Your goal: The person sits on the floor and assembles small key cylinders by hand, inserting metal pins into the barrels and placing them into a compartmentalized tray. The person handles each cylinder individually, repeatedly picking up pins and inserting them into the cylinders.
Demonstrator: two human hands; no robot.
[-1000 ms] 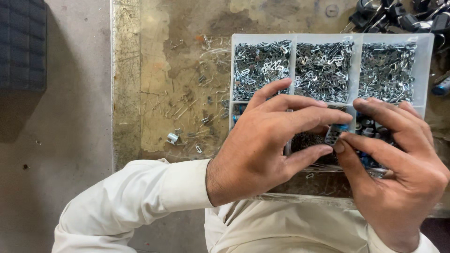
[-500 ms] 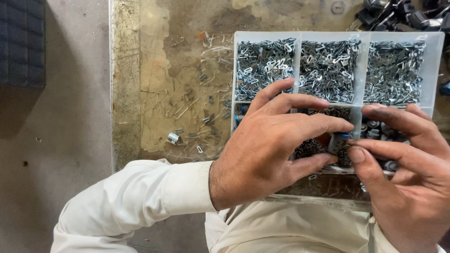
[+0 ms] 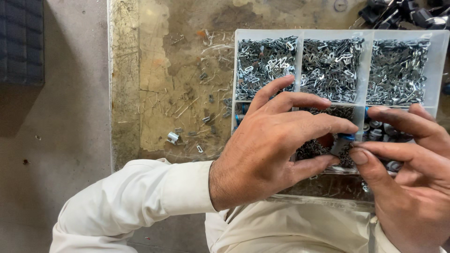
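My left hand (image 3: pixel 276 145) hovers over the front middle of a clear plastic compartment box (image 3: pixel 300 33), fingers curled. Between its thumb and forefinger it pinches a small cylindrical part with a blue end (image 3: pixel 341 142). My right hand (image 3: pixel 408 173) meets it from the right, thumb and forefinger touching the same small part. The back row of the box holds three compartments heaped with small shiny metal clips (image 3: pixel 330 68). The front compartments hold dark small parts (image 3: pixel 310 149) and blue-and-silver cylinders (image 3: pixel 377 133), mostly hidden by my hands.
The box sits on a worn, stained workbench (image 3: pixel 159 93) with loose metal bits and a small silver cylinder (image 3: pixel 173 137) scattered on it. Black parts (image 3: pixel 398 11) lie at the back right. The concrete floor (image 3: pixel 56 140) and a dark mat (image 3: pixel 21 42) are at left.
My hands stay over the front compartments; the right hand has drifted slightly rightward and its fingers have closed in on the small part. The view has shifted a little.
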